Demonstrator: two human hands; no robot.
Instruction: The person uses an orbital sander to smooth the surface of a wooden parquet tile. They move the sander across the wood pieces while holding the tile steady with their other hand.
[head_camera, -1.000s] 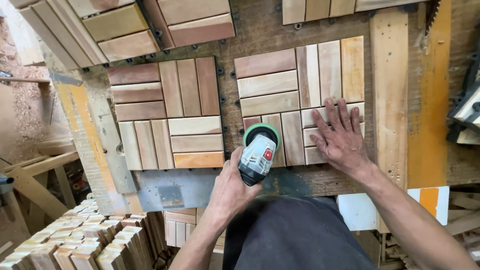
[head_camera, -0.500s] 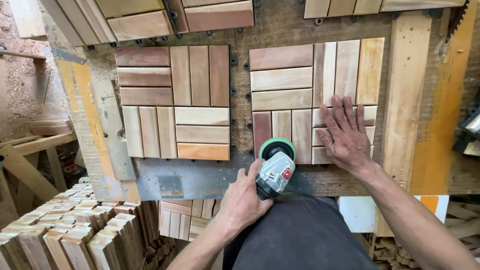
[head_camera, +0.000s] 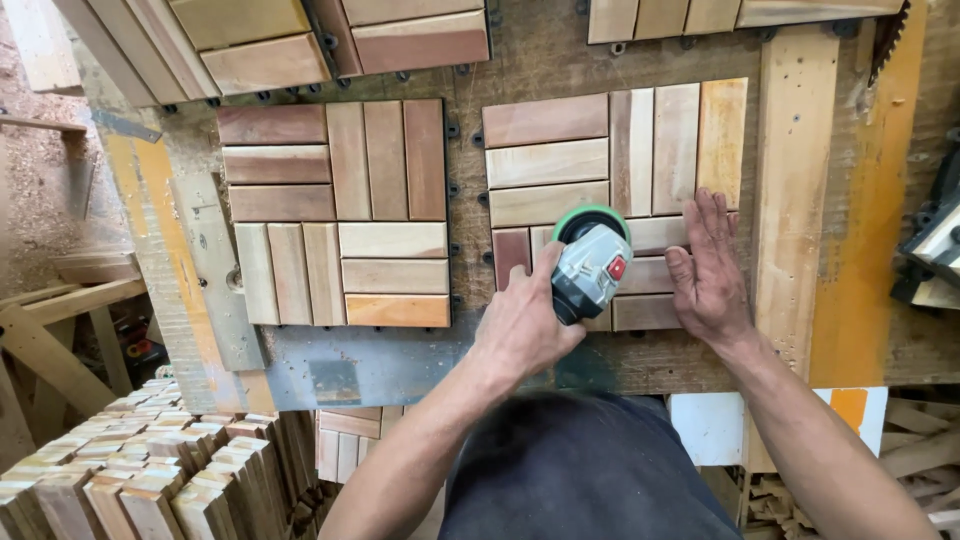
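I read the scene from the head view.

Left hand: clenched around the body of the sander. The sander is a grey tool with a red switch and a green-rimmed round pad. Its long axis runs from the palm up and to the right, pad end leading. The pad sits on the right tile, near the middle of the tile where the four slat blocks meet. I judge the pad to be in contact with the slats, but the contact face itself is hidden under the tool.

Right hand: released, holding nothing. It lies at the lower right corner of the same tile, fingers stretched upward, palm turned partly inward. It is just beside the sander, to its right, not touching it.

Key relation: most of the tile's visible surface lies above and to the left of the pad, in line with or left of the tool's axis. The left hand is the only one gripping the tool; the right hand is nearer the tile's right edge.

Surroundings: a second tile lies to the left on the same bench, well apart from both hands. More tiles show along the top edge. Stacked slats stand below the bench at lower left.
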